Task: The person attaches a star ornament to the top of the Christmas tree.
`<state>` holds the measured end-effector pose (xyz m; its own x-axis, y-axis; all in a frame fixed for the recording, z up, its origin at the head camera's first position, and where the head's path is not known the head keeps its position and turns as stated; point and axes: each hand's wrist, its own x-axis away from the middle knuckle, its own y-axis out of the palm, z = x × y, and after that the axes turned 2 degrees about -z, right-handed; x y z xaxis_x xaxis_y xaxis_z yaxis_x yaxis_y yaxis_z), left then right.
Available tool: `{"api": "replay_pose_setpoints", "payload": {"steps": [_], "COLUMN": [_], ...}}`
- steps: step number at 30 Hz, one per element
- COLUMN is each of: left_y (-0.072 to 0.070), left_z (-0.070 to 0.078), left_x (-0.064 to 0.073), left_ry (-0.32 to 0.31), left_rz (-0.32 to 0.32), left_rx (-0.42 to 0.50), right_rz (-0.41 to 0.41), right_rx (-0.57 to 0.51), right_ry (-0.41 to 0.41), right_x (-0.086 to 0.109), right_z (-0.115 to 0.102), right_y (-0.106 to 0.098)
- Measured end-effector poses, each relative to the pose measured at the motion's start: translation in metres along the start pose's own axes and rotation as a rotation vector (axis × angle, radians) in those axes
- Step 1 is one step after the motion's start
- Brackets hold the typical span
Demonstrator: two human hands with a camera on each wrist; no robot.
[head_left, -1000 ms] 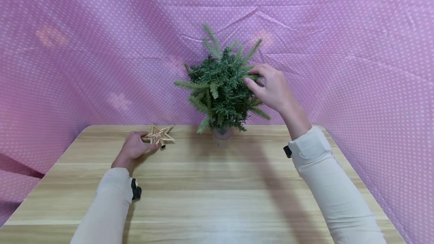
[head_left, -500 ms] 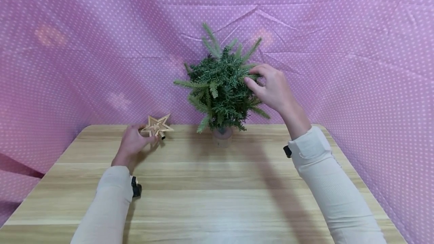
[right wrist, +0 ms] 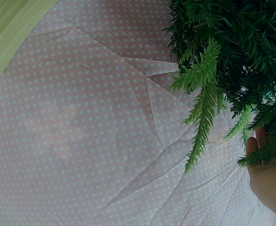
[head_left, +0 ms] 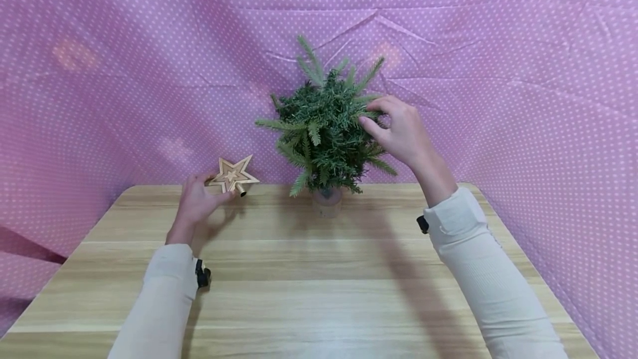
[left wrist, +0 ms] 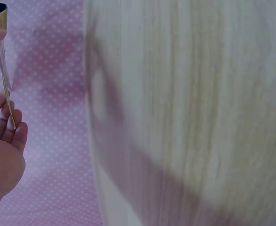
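- Your left hand [head_left: 195, 203], left of centre in the head view, pinches the gold star tree topper [head_left: 231, 174] by its left side, thumb near the socket tube [head_left: 241, 190] and fingers at the far edge; that side grip leaves the face and the tube's dark mouth uncovered.
- The topper seems held off the tabletop [head_left: 319, 292], since your hand's shadow [head_left: 221, 220] falls below it in the frame.
- Your right hand [head_left: 405, 131], right of centre, curves its thumb and fingers round a branch [head_left: 370, 115] on the foliage's right side, probably to steady it; you cannot tell how firmly it presses.
- The small artificial pine tree [head_left: 324, 126] stands upright at frame centre on a pale, rounded base [head_left: 327, 208] near the table's back edge, within reach of your right hand.
- Pink polka-dot cloth [head_left: 149, 71] fills the upper frame and both sides, apparently hung as a backdrop.
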<state>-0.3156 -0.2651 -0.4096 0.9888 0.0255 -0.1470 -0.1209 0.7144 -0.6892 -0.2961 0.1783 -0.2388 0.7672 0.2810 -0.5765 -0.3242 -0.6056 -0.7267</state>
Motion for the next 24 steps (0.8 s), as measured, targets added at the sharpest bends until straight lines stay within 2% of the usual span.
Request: {"api": "replay_pose_setpoints", "payload": {"steps": [9, 17, 24], "left_y": [0.000, -0.004, -0.004], "left_z": [0.013, 0.032, 0.045], "left_x": [-0.002, -0.003, -0.002], "left_ry": [0.069, 0.160, 0.208], "left_rz": [0.081, 0.149, 0.201], "left_rx": [-0.024, -0.032, -0.047], "right_rz": [-0.002, 0.010, 0.025], "right_rx": [-0.002, -0.011, -0.012], "right_ry": [0.004, -0.001, -0.017], "right_x": [0.000, 0.002, 0.004], "right_z": [-0.001, 0.000, -0.001], "right_y": [0.000, 0.001, 0.002]}}
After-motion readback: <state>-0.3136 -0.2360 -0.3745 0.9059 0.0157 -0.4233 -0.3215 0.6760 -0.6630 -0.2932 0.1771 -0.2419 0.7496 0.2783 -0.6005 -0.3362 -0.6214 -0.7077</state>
